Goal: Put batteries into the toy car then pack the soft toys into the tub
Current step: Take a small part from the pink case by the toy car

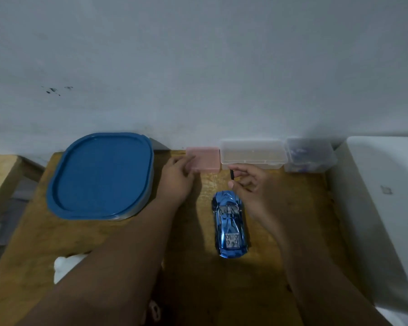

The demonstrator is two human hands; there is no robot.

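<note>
Pinching a dark rod (pixel 232 174), the right hand (pixel 252 184) hung beyond the blue toy car (pixel 230 223), mid-table; the left hand (pixel 177 182) touched, fingers straight, a pink box (pixel 207 158) at the wooden table (pixel 304 201)'s far edge, against a pale wall (pixel 198 67).
</note>
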